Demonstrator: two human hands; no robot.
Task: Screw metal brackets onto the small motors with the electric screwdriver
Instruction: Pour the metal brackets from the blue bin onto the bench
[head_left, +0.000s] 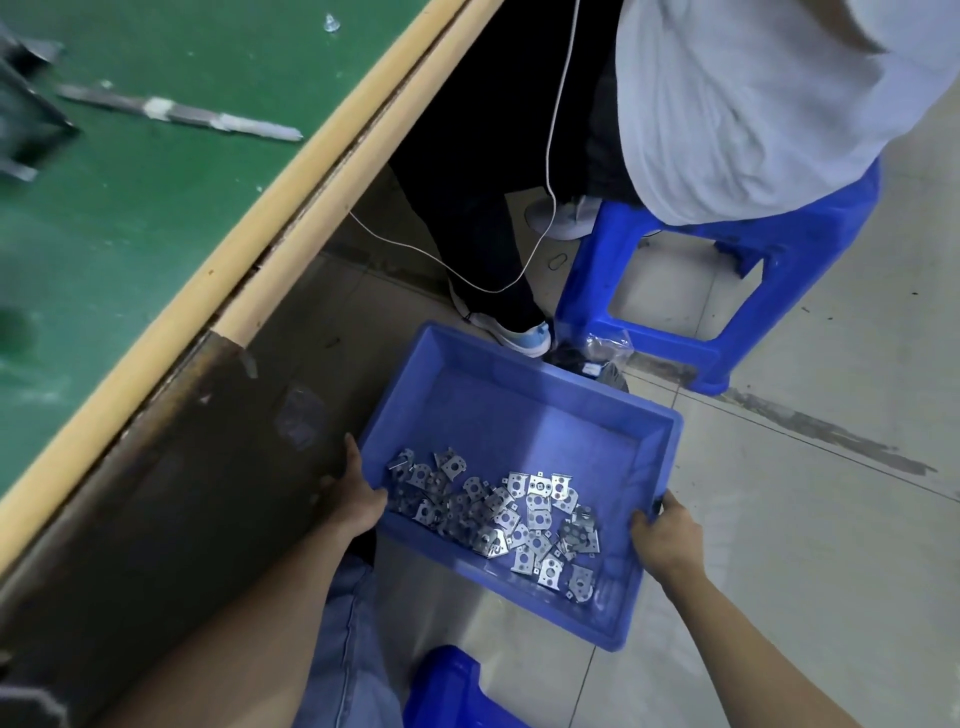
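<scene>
Metal brackets (498, 514) lay loose in a heap between the two hands, at the near end of a blue bin (519, 358), the left hand (358, 499) gripping one side wall and the right hand (667, 535) clamped over the opposite rim. Any tilt or slipped grip could have spilled them, and beyond the hands a white cable (549, 156) and a seated person's shoe (524, 335) crowded the way to the green workbench (156, 208).

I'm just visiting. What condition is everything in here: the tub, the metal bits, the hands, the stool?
Blue bin, open-topped, held at both side rims.
Metal brackets, loose, heaped at the bin's near end.
Left hand, grips the bin's left rim.
Right hand, grips the bin's right rim.
Far blue stool, upright, someone seated on it.
White cable, hanging slack.
</scene>
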